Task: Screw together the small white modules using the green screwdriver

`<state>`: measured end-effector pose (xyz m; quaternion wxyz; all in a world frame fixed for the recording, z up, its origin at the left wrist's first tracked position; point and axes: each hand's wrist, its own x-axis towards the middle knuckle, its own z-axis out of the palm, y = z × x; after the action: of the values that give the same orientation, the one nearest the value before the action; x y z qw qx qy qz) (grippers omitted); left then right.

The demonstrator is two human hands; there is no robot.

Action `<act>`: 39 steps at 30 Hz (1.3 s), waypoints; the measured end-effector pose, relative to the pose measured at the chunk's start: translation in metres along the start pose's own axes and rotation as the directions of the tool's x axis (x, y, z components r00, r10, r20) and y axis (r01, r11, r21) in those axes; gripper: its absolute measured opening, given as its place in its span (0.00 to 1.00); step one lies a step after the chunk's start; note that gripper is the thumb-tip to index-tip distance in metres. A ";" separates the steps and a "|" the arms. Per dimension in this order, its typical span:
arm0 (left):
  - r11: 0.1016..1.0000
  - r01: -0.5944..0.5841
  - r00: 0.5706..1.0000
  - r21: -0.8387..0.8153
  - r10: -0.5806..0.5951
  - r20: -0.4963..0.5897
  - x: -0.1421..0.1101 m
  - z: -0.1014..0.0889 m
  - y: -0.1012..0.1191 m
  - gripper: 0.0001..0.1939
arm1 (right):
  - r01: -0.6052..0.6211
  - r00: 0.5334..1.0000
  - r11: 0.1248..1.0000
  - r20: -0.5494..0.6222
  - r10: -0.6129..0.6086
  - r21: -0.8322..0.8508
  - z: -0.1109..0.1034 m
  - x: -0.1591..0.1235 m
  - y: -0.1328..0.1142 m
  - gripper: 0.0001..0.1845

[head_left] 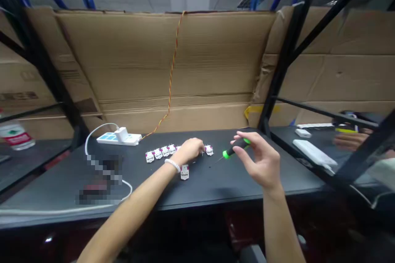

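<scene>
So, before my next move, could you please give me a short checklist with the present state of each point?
1. Screwdriver held in the right grip: ok.
2. Row of small white parts fully visible: not ok, the left grip hides some of it.
3. Screwdriver's tip apart from that row: ok.
4. Item in the left grip identified: cannot tell, too hidden.
5. Single white part lying apart, in front of the row: ok.
6. White power strip away from both grips: ok.

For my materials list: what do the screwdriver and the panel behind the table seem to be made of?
Screwdriver: handle probably matte plastic or rubber, by its black and green colouring; shaft likely metal, being thin, finish blurred.
Panel: matte cardboard, brown with faint ridges.
</scene>
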<state>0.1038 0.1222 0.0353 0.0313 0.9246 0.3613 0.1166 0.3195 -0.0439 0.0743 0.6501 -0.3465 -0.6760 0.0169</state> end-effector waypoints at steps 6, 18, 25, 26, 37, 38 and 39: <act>0.994 -0.109 0.994 0.007 0.109 0.030 0.001 0.020 -0.016 0.21 | 0.002 1.000 1.000 -0.009 -0.002 -0.008 -0.001 0.001 0.000 0.20; 0.975 -0.205 0.978 0.089 0.201 0.054 -0.013 0.016 -0.030 0.19 | 0.003 1.000 1.000 0.013 -0.003 -0.006 0.002 0.001 -0.001 0.20; 0.985 -0.156 0.987 0.067 0.154 0.035 -0.020 0.014 -0.038 0.21 | 0.002 1.000 1.000 0.023 -0.002 -0.008 0.004 0.002 -0.001 0.20; 0.988 -0.142 0.990 0.057 0.141 0.025 -0.021 0.014 -0.039 0.21 | 0.004 1.000 1.000 0.025 -0.004 -0.008 0.004 0.002 -0.001 0.19; 0.981 0.000 0.993 -0.195 -0.024 -0.118 -0.030 0.010 -0.044 0.17 | -0.010 1.000 1.000 0.028 0.010 -0.010 0.004 0.001 -0.002 0.18; 0.974 0.013 0.990 -0.226 -0.044 -0.132 -0.031 0.009 -0.044 0.17 | -0.008 1.000 1.000 0.029 0.008 -0.008 0.004 0.001 -0.001 0.18; 0.966 0.024 0.988 -0.258 -0.063 -0.144 -0.033 0.007 -0.044 0.16 | -0.006 0.999 1.000 0.032 0.007 -0.009 0.004 0.001 -0.001 0.18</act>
<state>0.0531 0.1330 0.0157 0.1251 0.8931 0.3651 0.2311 0.3157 -0.0422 0.0749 0.6376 -0.3513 -0.6853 0.0216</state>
